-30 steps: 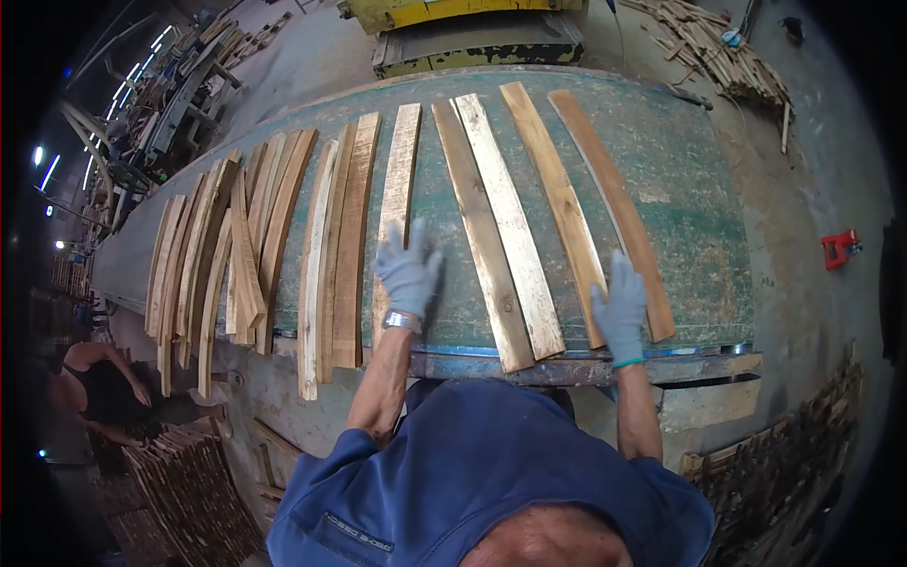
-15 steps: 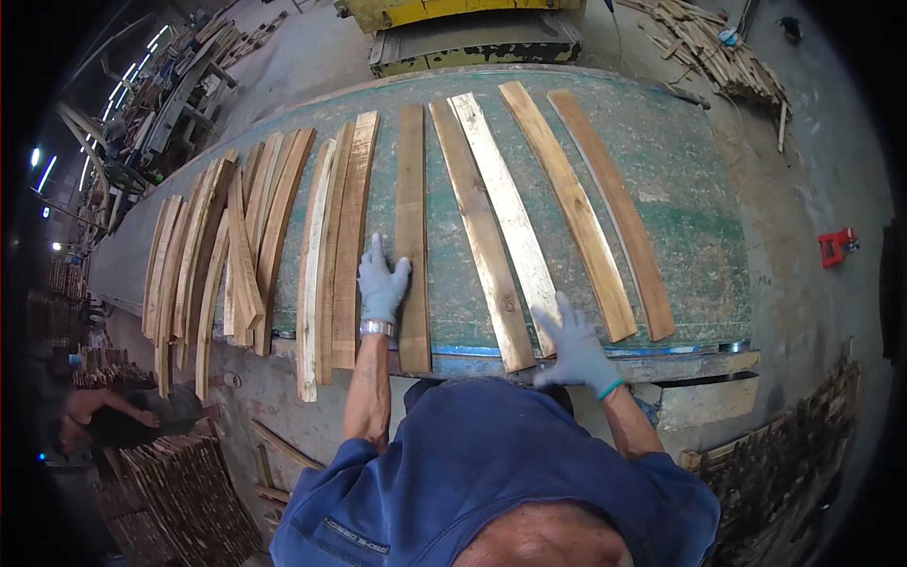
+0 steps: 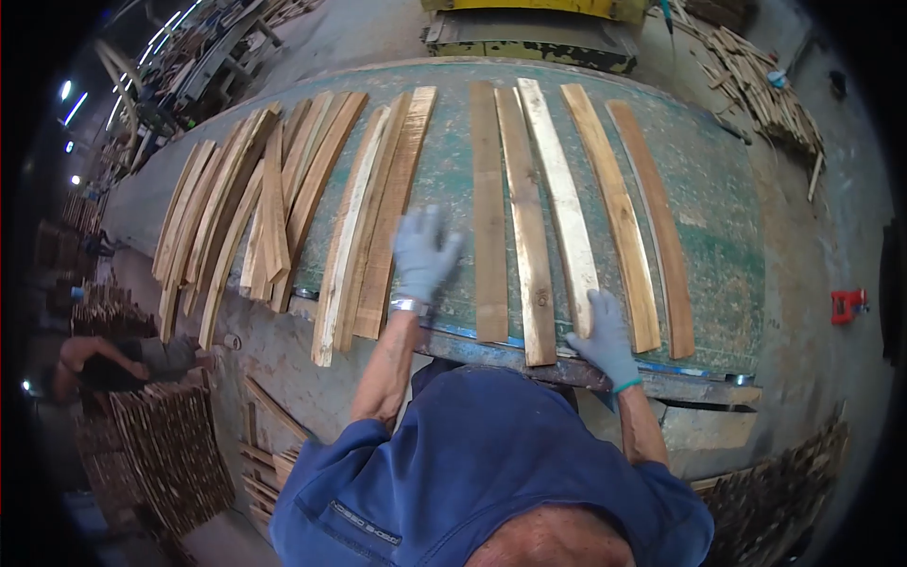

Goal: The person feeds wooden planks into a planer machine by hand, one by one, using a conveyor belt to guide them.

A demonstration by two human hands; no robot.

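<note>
My left hand [image 3: 425,253], gloved in grey and slightly blurred, is spread beside the right edge of a brown board [image 3: 402,208], holding nothing. My right hand [image 3: 605,338], also gloved, has its fingers on the lower end of a pale, whitish board [image 3: 559,198]. Just left of that board lie a knotted board [image 3: 526,227] and a darker brown board [image 3: 488,208], close together. A yellowish board [image 3: 614,213] and a reddish-brown board [image 3: 654,227] lie to the right. All rest lengthwise on the worn green table [image 3: 713,246].
More boards [image 3: 217,208] lie in overlapping groups on the table's left part. A yellow machine [image 3: 539,42] stands beyond the table. Scrap wood [image 3: 770,94] is piled at the back right. Another person [image 3: 104,359] is at the lower left, near stacked wood [image 3: 170,454].
The darker brown board has shifted right, close to the knotted board. My left hand has left its side and is now near the left group. The whole view has shifted somewhat.
</note>
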